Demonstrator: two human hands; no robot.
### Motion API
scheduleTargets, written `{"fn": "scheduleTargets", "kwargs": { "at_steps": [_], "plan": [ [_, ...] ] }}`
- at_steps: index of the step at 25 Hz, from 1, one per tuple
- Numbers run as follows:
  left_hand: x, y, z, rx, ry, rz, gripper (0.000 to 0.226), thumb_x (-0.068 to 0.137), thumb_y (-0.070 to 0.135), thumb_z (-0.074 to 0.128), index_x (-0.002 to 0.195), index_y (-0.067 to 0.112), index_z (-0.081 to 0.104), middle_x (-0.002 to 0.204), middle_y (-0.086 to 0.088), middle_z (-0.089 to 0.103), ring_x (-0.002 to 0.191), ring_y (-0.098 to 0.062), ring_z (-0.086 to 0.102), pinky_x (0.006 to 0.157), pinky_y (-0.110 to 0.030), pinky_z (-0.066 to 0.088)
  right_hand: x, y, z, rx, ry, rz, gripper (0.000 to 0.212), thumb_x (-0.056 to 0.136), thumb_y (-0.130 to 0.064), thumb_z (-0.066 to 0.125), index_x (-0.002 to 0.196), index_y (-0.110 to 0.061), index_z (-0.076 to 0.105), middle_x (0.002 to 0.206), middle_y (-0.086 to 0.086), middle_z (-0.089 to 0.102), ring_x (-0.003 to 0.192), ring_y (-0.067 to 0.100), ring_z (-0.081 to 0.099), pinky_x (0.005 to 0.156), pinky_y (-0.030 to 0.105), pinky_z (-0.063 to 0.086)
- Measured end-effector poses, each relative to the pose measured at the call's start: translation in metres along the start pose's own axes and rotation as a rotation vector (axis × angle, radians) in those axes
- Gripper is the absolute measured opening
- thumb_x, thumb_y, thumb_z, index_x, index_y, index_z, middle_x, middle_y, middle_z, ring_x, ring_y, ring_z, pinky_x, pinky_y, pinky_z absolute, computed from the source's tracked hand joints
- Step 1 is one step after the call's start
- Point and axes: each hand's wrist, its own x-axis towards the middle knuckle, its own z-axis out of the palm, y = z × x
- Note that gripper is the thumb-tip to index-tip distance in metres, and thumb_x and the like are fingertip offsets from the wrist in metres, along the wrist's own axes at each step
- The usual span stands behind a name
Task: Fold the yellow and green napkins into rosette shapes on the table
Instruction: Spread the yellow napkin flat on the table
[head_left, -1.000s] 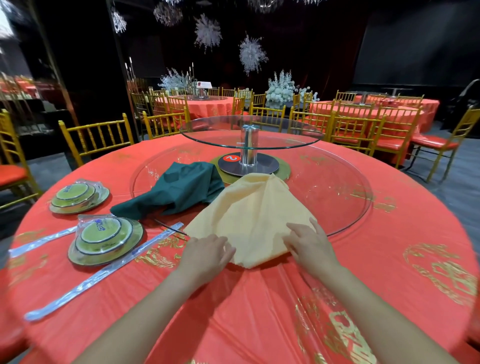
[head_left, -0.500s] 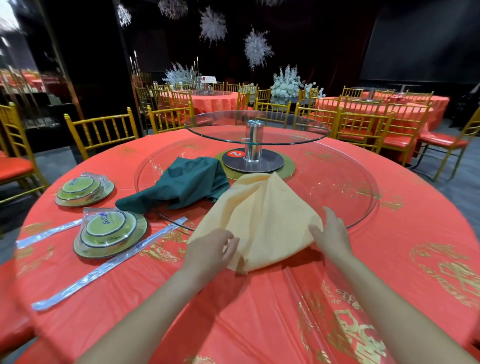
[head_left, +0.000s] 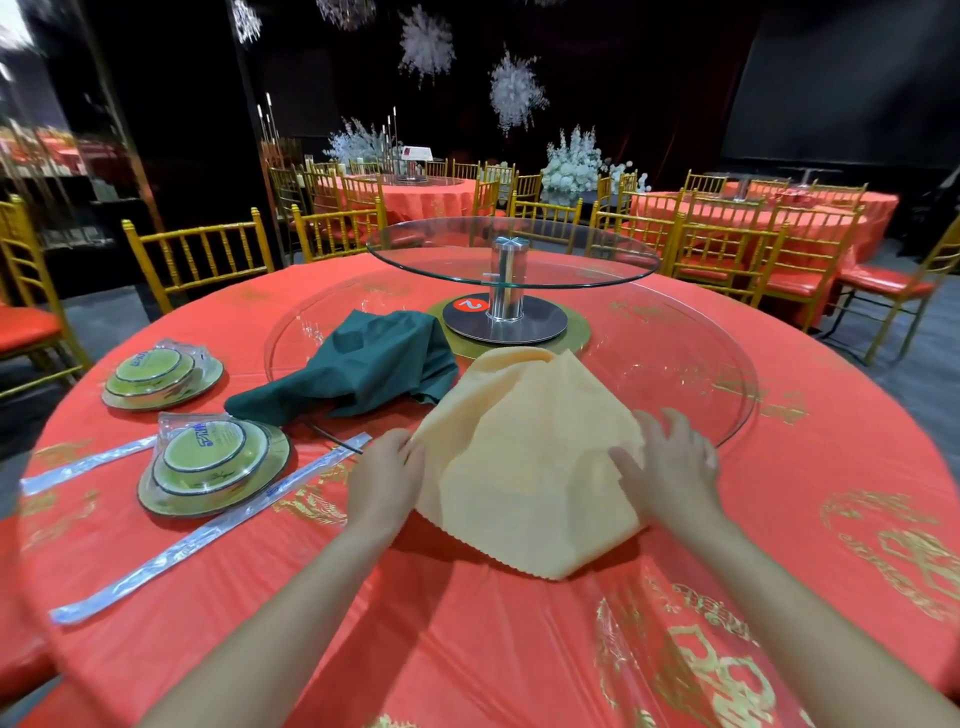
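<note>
left hand (head_left: 387, 480): I am watching it gripping the yellow napkin (head_left: 524, 457) at its left edge.
right hand (head_left: 672, 465): lying on the right side, fingers spreading; whether it is gripping, I cannot tell.
yellow napkin: lying on the counter (head_left: 467, 649).
green napkin (head_left: 363, 369): lying crumpled just behind.

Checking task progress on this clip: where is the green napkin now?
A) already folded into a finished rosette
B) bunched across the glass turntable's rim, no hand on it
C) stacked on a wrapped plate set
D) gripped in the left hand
B: the green napkin lies loosely bunched over the rim of the glass turntable, while the left hand and right hand are both on the yellow napkin.
</note>
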Motion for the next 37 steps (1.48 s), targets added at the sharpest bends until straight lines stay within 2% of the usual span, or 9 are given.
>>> {"fn": "scheduleTargets", "kwargs": {
  "at_steps": [6, 11, 18, 22, 25, 27, 30, 32, 37],
  "plan": [
    [-0.026, -0.012, -0.001, 0.311, 0.056, 0.524, 0.056, 0.076, -0.016, 0.052, 0.128, 0.004, 0.053, 0.141, -0.018, 0.044, 0.127, -0.034, 0.046, 0.095, -0.046, 0.046, -0.025, -0.055, 0.037, -0.169, -0.365, -0.571, 0.065, 0.089, -0.063, 0.028, 0.146, -0.036, 0.012, 0.158, -0.003, 0.004, 0.145, 0.016, 0.000, 0.114, 0.045, -0.006],
    [-0.030, -0.044, -0.009, 0.654, -0.226, 0.283, 0.056, 0.094, 0.046, 0.035, 0.145, 0.025, 0.023, 0.158, 0.000, 0.006, 0.145, -0.024, -0.002, 0.114, -0.049, 0.007, -0.038, -0.035, 0.037, -0.201, -0.445, -0.589, 0.063, 0.088, -0.065, 0.023, 0.144, -0.038, 0.016, 0.157, -0.007, 0.007, 0.144, 0.011, 0.005, 0.112, 0.049, -0.010],
    [-0.069, -0.029, 0.018, 0.673, -0.675, 0.354, 0.059, 0.092, 0.062, 0.018, 0.145, 0.044, 0.001, 0.157, 0.009, -0.008, 0.144, -0.020, -0.012, 0.112, -0.056, 0.000, -0.091, -0.019, 0.021, -0.109, -0.566, -0.673, 0.074, 0.079, -0.078, 0.018, 0.145, -0.043, 0.010, 0.158, -0.006, 0.003, 0.144, 0.010, -0.002, 0.111, 0.040, -0.017],
    [-0.085, -0.039, -0.006, 0.668, -0.719, 0.260, 0.059, 0.091, 0.064, 0.020, 0.144, 0.048, 0.001, 0.157, 0.013, -0.008, 0.144, -0.019, -0.012, 0.110, -0.060, 0.003, -0.095, 0.008, 0.017, -0.101, -0.325, -0.502, 0.071, 0.086, -0.068, 0.027, 0.146, -0.038, 0.006, 0.158, -0.004, 0.000, 0.144, 0.011, -0.006, 0.111, 0.039, -0.017],
    [-0.099, -0.043, -0.027, 0.691, -0.674, 0.245, 0.056, 0.089, 0.065, 0.021, 0.142, 0.048, 0.011, 0.157, 0.013, 0.003, 0.145, -0.018, -0.002, 0.109, -0.058, 0.012, -0.083, 0.041, 0.014, 0.124, -0.102, 0.017, 0.066, 0.091, -0.055, 0.033, 0.145, -0.019, 0.025, 0.155, 0.007, 0.020, 0.144, 0.020, 0.014, 0.115, 0.043, 0.000],
    [-0.096, -0.027, -0.032, 0.634, -0.551, 0.250, 0.053, 0.090, 0.063, 0.025, 0.139, 0.043, 0.027, 0.153, 0.010, 0.021, 0.143, -0.015, 0.014, 0.109, -0.053, 0.015, -0.071, 0.053, 0.017, 0.134, -0.174, 0.204, 0.061, 0.091, -0.053, 0.037, 0.136, -0.012, 0.042, 0.146, 0.014, 0.037, 0.136, 0.028, 0.031, 0.113, 0.046, 0.019],
    [-0.080, 0.011, -0.022, 0.428, -0.450, 0.282, 0.058, 0.092, 0.058, 0.031, 0.144, 0.034, 0.023, 0.155, 0.004, 0.019, 0.142, -0.013, 0.015, 0.115, -0.044, 0.015, -0.059, 0.038, 0.015, 0.390, -0.159, 0.245, 0.015, 0.085, -0.040, 0.058, 0.084, -0.026, 0.065, 0.106, 0.006, 0.066, 0.103, 0.026, 0.058, 0.081, 0.036, 0.045],
    [-0.071, 0.038, -0.004, 0.240, -0.464, 0.308, 0.065, 0.092, 0.057, 0.035, 0.147, 0.028, 0.017, 0.157, 0.002, 0.014, 0.143, -0.013, 0.012, 0.116, -0.035, 0.015, -0.055, 0.021, 0.008, 0.597, -0.048, 0.222, 0.015, 0.082, -0.025, 0.064, 0.067, -0.028, 0.059, 0.084, -0.004, 0.069, 0.081, 0.014, 0.062, 0.062, 0.025, 0.041],
    [-0.042, 0.090, 0.042, 0.149, -0.242, 0.588, 0.054, 0.096, 0.035, 0.042, 0.145, 0.035, 0.020, 0.157, 0.003, 0.014, 0.143, -0.018, 0.012, 0.112, -0.035, 0.020, -0.076, -0.019, -0.007, 0.661, -0.065, -0.211, 0.013, 0.083, -0.004, 0.063, 0.078, -0.015, 0.059, 0.096, -0.003, 0.065, 0.092, 0.012, 0.060, 0.082, 0.009, 0.038]
  ]
}}
